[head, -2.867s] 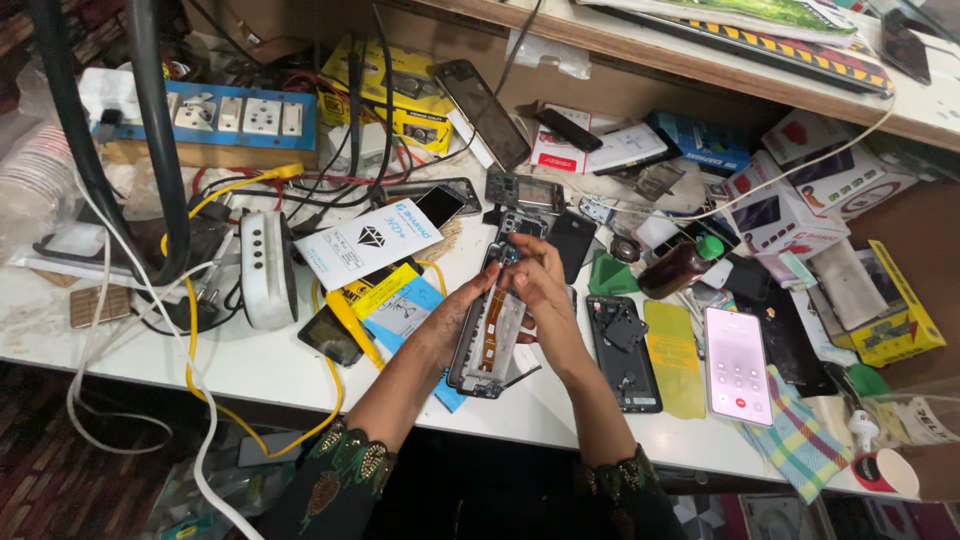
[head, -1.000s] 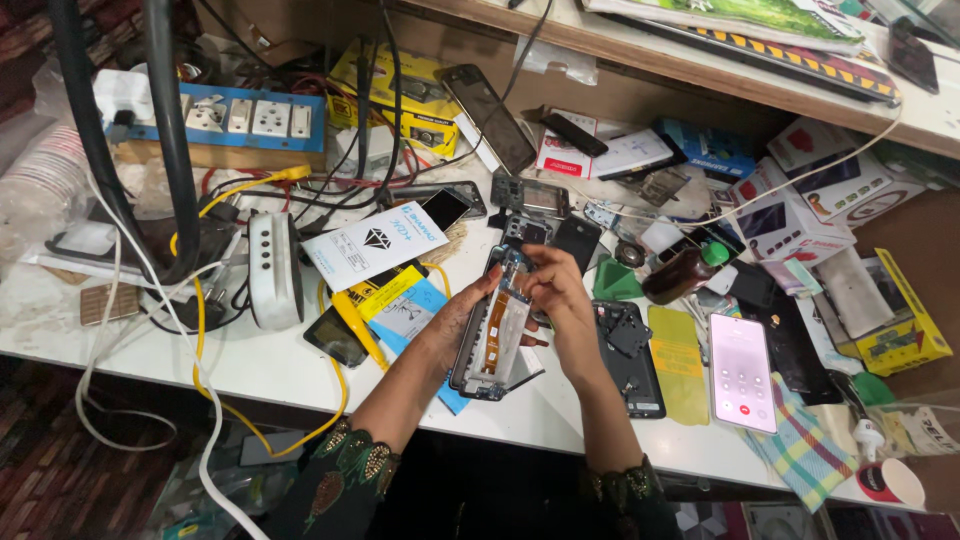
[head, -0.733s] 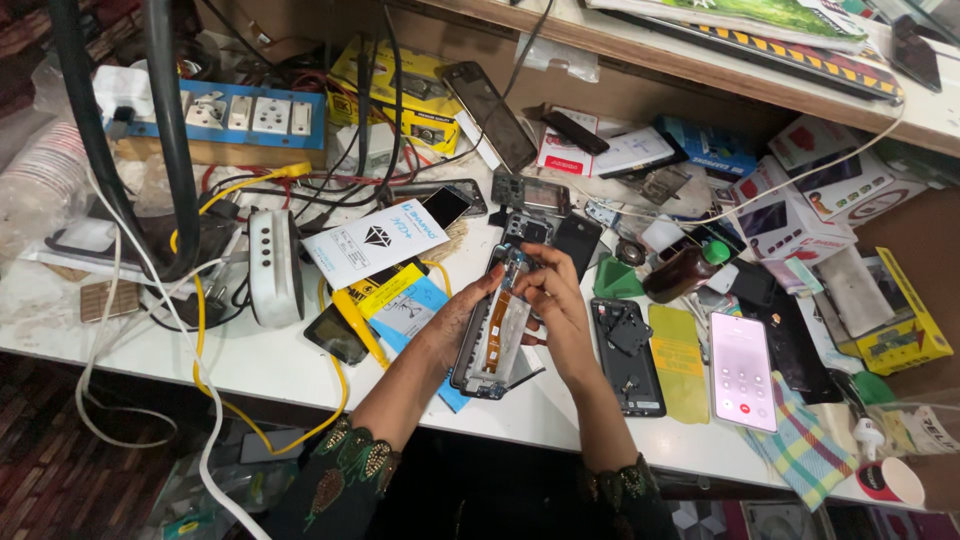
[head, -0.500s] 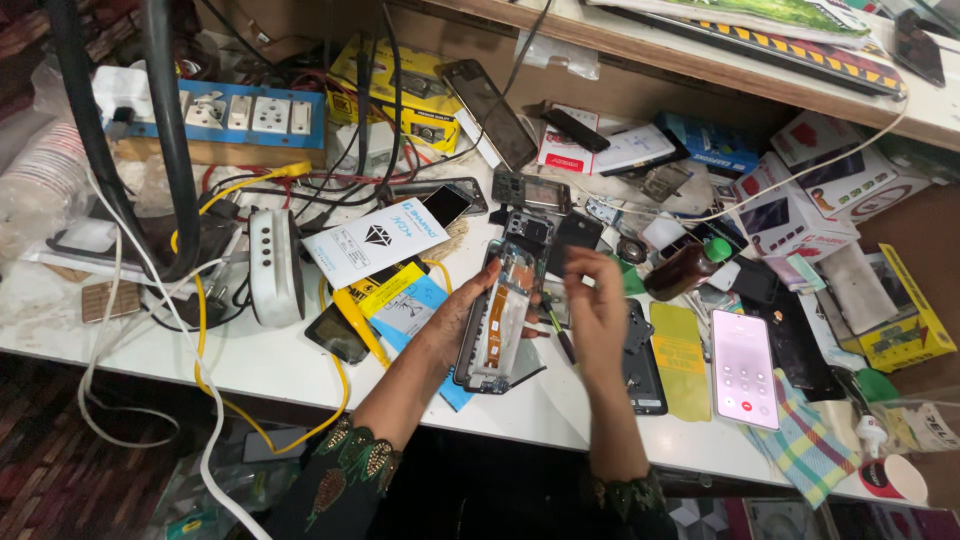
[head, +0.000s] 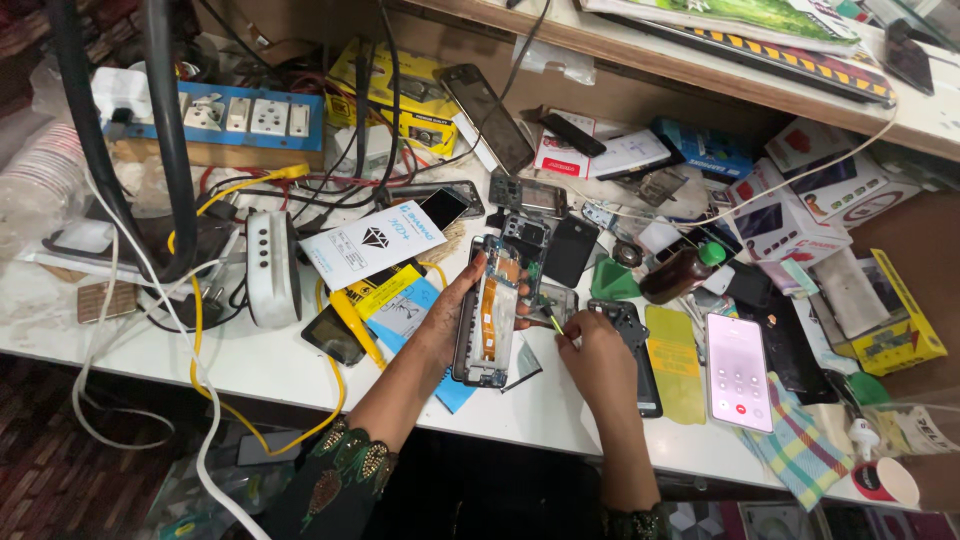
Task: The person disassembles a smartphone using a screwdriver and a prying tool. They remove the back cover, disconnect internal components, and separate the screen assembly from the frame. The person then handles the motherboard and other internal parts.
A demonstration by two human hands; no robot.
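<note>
My left hand (head: 447, 318) grips an opened phone frame (head: 490, 312) with its back off, orange cable and circuit board showing, tilted up over the white bench. My right hand (head: 598, 355) sits just right of it and pinches a small thin tool (head: 551, 318) with a yellowish tip that points toward the frame's right edge. A second opened dark phone body (head: 632, 340) lies flat under and beside my right hand.
A lit phone (head: 738, 371) lies at the right beside a yellow film (head: 676, 362) and a checked cloth (head: 797, 447). A brown bottle (head: 679, 273), a green pick (head: 611, 283), boxes (head: 786, 222), a blue socket strip (head: 240, 117), yellow cables (head: 205, 340) and a white adapter (head: 273, 268) crowd the bench.
My right hand has left the top of the phone frame and dropped down to its right side, holding the small tool. The left hand keeps the frame in the same place.
</note>
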